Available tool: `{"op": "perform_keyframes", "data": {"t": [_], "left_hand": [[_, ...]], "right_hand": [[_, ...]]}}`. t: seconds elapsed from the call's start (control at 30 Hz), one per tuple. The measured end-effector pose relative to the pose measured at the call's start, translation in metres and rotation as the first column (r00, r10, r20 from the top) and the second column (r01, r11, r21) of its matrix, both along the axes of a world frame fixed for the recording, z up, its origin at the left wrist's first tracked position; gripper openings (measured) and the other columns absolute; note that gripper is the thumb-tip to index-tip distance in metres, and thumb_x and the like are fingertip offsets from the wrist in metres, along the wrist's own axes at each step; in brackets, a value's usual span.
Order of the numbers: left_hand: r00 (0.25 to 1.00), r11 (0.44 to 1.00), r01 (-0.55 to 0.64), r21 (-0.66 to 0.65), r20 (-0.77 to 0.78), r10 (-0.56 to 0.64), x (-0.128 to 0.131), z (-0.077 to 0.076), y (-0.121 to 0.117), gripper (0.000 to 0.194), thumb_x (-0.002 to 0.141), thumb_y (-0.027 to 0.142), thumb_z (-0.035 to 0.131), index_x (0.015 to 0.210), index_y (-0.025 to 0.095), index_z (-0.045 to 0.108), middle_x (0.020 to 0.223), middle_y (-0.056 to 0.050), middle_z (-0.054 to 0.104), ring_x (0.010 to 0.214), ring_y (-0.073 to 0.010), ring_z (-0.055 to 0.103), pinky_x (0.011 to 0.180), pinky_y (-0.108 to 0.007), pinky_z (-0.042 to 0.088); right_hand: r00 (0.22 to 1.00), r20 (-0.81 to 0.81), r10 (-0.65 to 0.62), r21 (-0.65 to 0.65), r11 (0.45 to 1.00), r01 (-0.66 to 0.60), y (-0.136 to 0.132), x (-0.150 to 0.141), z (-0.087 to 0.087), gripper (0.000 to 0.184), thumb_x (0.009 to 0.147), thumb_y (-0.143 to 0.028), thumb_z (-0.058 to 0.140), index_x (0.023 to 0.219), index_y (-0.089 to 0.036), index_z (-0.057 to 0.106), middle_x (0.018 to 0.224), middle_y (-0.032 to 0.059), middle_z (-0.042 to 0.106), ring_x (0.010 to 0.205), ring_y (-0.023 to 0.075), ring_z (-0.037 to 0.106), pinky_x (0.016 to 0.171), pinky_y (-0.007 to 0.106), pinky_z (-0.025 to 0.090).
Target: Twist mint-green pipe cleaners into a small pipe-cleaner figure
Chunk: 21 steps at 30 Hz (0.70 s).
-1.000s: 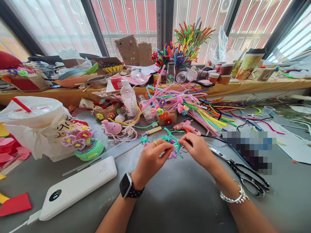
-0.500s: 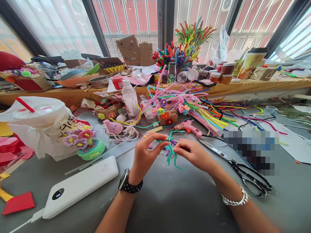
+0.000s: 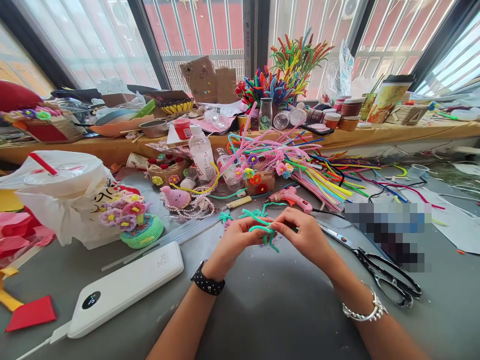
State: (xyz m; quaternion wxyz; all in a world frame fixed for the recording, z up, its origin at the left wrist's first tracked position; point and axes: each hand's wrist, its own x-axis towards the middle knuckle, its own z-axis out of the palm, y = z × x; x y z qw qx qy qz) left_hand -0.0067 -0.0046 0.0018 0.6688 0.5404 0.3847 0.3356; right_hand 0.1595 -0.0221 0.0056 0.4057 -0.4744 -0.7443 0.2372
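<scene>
While two hands meet over the middle of the tabletop (image 3: pixel 262 310) in the head view, the left hand (image 3: pixel 236 241) and the right hand (image 3: pixel 305 232) each have thumb and fingertips drawn together, pinching one green pipe-cleaner piece (image 3: pixel 269 231) between them. Judging by that grip, the step in hand is bending or twisting the fuzzy stems; the next move seems to call for a steady left pinch while the right fingertips work the loose ends without tangling them. Several ends stick out, but they overlap too much for an exact count.

Near on the left lies one white power bank (image 3: pixel 127 290); beyond it stands one crocheted flower pot (image 3: pixel 141 231). On the right rests one pair of scissors (image 3: pixel 360 254), and just beyond the hands lies one pink hot glue gun (image 3: pixel 296 198). Farther off are two clear plastic bottles on the tabletop, one upright (image 3: pixel 201 155) and one tilted, plus two flower-trimmed baskets. One bundle of pipe cleaners (image 3: pixel 324 185) spreads far right of centre, its stems too many to count.
</scene>
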Motion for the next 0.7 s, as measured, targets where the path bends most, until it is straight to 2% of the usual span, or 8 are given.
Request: {"op": "perform_keyframes", "data": {"t": [0.13, 0.27, 0.4, 0.5, 0.6, 0.7], "left_hand": [[1.0, 0.999, -0.028, -0.016, 0.003, 0.028, 0.0005, 0.0011, 0.0, 0.035, 0.064, 0.025, 0.068, 0.097, 0.014, 0.064, 0.086, -0.007, 0.067, 0.076, -0.0164, 0.061, 0.07, -0.027, 0.047], [0.996, 0.997, -0.073, -0.021, 0.044, 0.074, 0.0011, 0.0007, -0.0005, 0.032, 0.063, 0.027, 0.069, 0.092, 0.015, 0.065, 0.079, -0.004, 0.068, 0.071, -0.014, 0.061, 0.066, -0.025, 0.047], [0.99, 0.991, -0.133, -0.003, 0.042, 0.133, 0.0032, 0.0014, -0.0018, 0.031, 0.061, 0.027, 0.07, 0.089, 0.013, 0.064, 0.075, -0.004, 0.068, 0.068, -0.0138, 0.061, 0.064, -0.025, 0.047], [0.989, 0.989, -0.146, 0.037, 0.027, 0.145, 0.0058, 0.0026, -0.0024, 0.032, 0.061, 0.027, 0.07, 0.088, 0.011, 0.063, 0.074, -0.005, 0.067, 0.069, -0.0156, 0.061, 0.064, -0.026, 0.047], [0.991, 0.99, -0.135, 0.047, 0.01, 0.135, 0.0074, 0.0027, -0.002, 0.032, 0.062, 0.026, 0.069, 0.089, 0.01, 0.063, 0.074, -0.005, 0.067, 0.068, -0.0143, 0.06, 0.062, -0.024, 0.045], [0.996, 0.995, -0.093, 0.044, 0.0, 0.093, 0.0065, 0.0015, -0.001, 0.031, 0.062, 0.026, 0.069, 0.088, 0.011, 0.063, 0.075, -0.005, 0.066, 0.067, -0.0124, 0.058, 0.061, -0.022, 0.044]], "right_hand": [[0.997, 0.011, -0.071, 0.034, 0.997, 0.07, -0.0005, -0.002, -0.0014, 0.017, 0.078, -0.029, 0.056, 0.066, -0.017, 0.059, 0.066, 0.0015, 0.057, 0.062, 0.0131, 0.052, 0.057, 0.025, 0.041], [0.992, 0.007, -0.122, 0.092, 0.988, 0.121, -0.0013, -0.0012, 0.0014, 0.011, 0.076, -0.028, 0.058, 0.073, -0.017, 0.059, 0.073, 0.0036, 0.058, 0.068, 0.0152, 0.052, 0.061, 0.027, 0.042], [0.995, 0.1, -0.009, 0.176, 0.984, -0.009, -0.0026, 0.0021, 0.0046, 0.015, 0.078, -0.024, 0.056, 0.09, -0.02, 0.062, 0.083, 0.0052, 0.058, 0.082, 0.0183, 0.052, 0.074, 0.031, 0.042], [0.979, 0.184, 0.085, 0.175, 0.977, -0.118, -0.0029, 0.0022, 0.0024, 0.025, 0.076, -0.025, 0.059, 0.1, -0.022, 0.06, 0.085, 0.0053, 0.058, 0.081, 0.0185, 0.052, 0.073, 0.032, 0.043], [0.978, 0.189, 0.083, 0.147, 0.983, -0.112, -0.0026, 0.0, -0.0008, 0.018, 0.077, -0.025, 0.057, 0.094, -0.02, 0.062, 0.081, 0.0049, 0.059, 0.076, 0.0169, 0.053, 0.066, 0.028, 0.043], [0.989, 0.128, 0.079, 0.103, 0.99, -0.092, -0.0026, -0.0015, -0.0008, 0.012, 0.08, -0.024, 0.053, 0.081, -0.018, 0.063, 0.073, 0.0035, 0.058, 0.064, 0.0132, 0.052, 0.058, 0.025, 0.042]]}}
